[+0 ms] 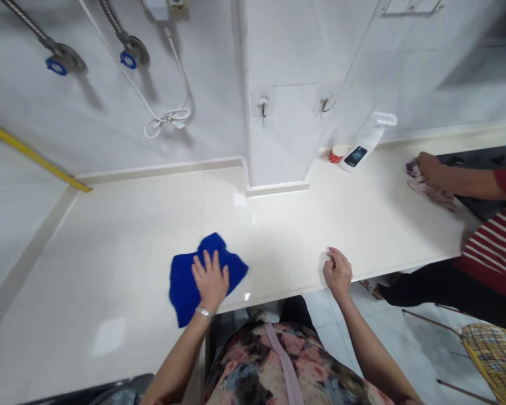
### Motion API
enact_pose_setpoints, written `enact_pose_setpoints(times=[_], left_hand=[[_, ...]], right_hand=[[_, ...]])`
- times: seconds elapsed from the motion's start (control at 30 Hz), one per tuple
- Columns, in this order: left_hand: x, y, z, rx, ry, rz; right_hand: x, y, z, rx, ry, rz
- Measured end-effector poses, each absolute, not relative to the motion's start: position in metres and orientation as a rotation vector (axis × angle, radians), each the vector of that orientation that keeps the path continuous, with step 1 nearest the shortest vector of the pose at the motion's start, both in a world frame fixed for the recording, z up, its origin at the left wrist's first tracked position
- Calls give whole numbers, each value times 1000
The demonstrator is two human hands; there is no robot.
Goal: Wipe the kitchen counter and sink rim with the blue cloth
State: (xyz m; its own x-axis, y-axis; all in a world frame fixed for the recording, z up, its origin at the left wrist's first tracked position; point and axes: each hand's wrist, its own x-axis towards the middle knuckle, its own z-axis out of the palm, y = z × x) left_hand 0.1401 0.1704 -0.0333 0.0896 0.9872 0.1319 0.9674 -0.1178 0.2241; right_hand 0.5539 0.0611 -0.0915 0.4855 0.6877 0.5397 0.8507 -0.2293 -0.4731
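Note:
My left hand (211, 279) lies flat with its fingers spread on a blue cloth (184, 284), pressing it against the cream countertop (143, 225). The cloth is spread out unevenly, with one corner poking up beyond my fingertips. A silver bracelet (203, 311) circles my left wrist. My right hand (338, 271) rests at the front edge of the counter, its fingers curled in and nothing visible in them.
To the right, a co-worker's hand (429, 167) holds a patterned cloth (432, 192) beside a black cooktop (484, 160). A white spray bottle (369, 140) and a red-and-white paper cup (336, 153) stand by the wall. A pillar (280, 140) juts out. A woven stool (491, 360) stands below.

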Motion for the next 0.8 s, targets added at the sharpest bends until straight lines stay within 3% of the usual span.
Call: enact_pose_setpoints(times=[0.3,0.47,0.6,0.8], left_hand=[[286,154,-43,2645,1052,468],[305,203,-38,2695,580,361],[302,266,-30,2661,638,329],[270,330,-26,2577,1137,447]], right_hand=[[551,63,-91,-1978,-1257,-302],[551,64,-89,-1947,-1269,-319],[551,63,-87,-1959,-1266,-285],[550,62,-83,-1978,-1263,-260]])
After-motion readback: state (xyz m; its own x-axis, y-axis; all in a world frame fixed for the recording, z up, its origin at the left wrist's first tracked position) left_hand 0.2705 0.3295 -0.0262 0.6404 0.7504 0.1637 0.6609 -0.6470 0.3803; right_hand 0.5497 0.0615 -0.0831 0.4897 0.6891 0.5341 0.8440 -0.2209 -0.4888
